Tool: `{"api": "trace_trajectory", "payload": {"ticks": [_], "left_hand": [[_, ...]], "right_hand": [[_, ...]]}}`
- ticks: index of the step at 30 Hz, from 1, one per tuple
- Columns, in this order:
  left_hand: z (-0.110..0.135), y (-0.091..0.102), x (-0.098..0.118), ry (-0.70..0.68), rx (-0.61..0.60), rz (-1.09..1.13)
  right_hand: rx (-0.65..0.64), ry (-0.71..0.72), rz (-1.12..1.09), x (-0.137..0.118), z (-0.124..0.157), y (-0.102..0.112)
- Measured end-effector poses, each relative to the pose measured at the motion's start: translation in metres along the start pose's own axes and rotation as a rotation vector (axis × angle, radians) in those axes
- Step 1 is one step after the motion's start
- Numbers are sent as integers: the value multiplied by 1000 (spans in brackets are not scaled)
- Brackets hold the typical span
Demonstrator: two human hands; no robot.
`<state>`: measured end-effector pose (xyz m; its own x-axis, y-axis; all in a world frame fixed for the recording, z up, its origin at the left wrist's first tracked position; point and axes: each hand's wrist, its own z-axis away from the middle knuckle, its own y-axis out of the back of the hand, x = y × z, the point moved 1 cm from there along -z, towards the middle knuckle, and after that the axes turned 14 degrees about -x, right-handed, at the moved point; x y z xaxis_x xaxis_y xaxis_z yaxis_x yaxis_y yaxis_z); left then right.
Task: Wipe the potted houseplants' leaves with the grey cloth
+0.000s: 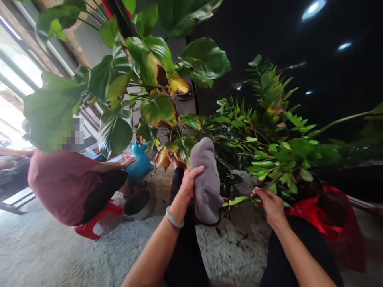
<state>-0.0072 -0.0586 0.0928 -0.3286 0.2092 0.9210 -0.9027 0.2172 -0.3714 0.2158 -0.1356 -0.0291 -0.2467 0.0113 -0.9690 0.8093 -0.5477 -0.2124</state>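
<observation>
My left hand (189, 184) is closed on a grey cloth (206, 181) that hangs down from it in front of the plants. A pale bangle sits on that wrist. My right hand (268, 201) pinches a thin green stem (239, 199) with small leaves, belonging to the bushy plant with narrow leaflets (269, 147). A large-leaved plant (140, 79) with yellow and brown patches rises behind the cloth. A further hand shows just behind the cloth among the leaves.
A person in a dark red top (60, 183) sits on a red stool (92, 227) at the left. A metal bowl (137, 203) and a blue watering can (140, 163) stand on the rough floor. Red wrapping (326, 223) lies at the right.
</observation>
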Motion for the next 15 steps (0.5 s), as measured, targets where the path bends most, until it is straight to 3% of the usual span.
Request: {"api": "trace_trajectory", "payload": {"ticks": [4,6,9,12,15], "left_hand": [[24,12,-53,247,-142,-165],[37,17,-60,318,-268,-171],[36,14,-33,236,-352,-102],[11,-1,6,27,-223,14],[-15,-15,13,-85,-102,20]], "right_hand": [[5,6,3,0,1,2],[2,-1,2,-1,2,3],[4,-22,-1,-3,3,4],[9,-34,-7,-5,3,0],[17,-27,-15,-6,3,-4]]}}
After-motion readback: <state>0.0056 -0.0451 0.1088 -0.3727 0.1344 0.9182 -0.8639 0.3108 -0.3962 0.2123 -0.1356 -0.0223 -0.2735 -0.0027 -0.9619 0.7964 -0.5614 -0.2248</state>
